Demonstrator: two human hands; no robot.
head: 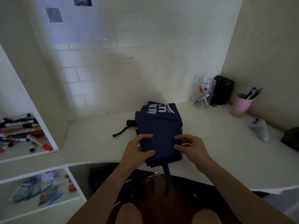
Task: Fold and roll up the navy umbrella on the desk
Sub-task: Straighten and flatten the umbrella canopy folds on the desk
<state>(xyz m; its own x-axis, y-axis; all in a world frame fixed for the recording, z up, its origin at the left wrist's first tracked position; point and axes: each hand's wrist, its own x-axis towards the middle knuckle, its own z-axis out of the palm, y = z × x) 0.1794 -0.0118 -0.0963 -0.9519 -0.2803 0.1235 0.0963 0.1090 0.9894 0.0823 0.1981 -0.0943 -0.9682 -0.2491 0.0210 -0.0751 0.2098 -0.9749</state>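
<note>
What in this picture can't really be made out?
- Umbrella shaft and ribs: head view, covered by its own folded navy cloth; only the handle pokes out.
- Fingertips of the left hand and right hand: partly tucked round the cloth edges.
- White lettering: partly folded under.
- Wall sheet: blurred.
- Dark thing at the right edge: cut off.

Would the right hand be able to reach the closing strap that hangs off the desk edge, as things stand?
Probably yes. The strap dangles free below the folded navy umbrella, close to the right hand, with nothing in between. That hand is gripping the fabric's right edge, though, so it would have to let go first.
</note>
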